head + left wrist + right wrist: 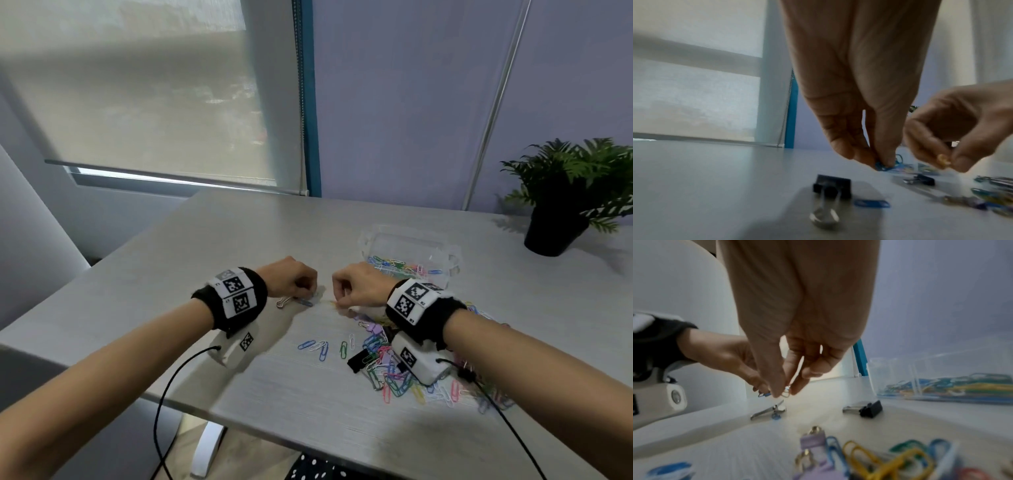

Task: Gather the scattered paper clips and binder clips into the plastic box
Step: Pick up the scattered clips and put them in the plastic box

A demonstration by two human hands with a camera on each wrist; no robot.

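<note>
At the middle of the tabletop [239, 246], both hands work side by side, fingers pointing down. The left hand [291, 275] pinches a blue clip [885, 165] between thumb and fingers [842, 149], at or just above the surface. The right hand [359, 284] pinches a yellow clip [943, 160] between thumb and forefinger, just above the tabletop. A black binder clip [831, 188] and another blue paper clip [871, 203] lie just beside the left hand. A heap of paper clips [394, 370] in mixed colours, with a lilac binder clip [813, 443] among them, lies under and around the right wrist. The box [411, 243], clear plastic, stands just beyond the right hand and holds coloured clips. A potted plant [565, 192] stands at the far right.
</note>
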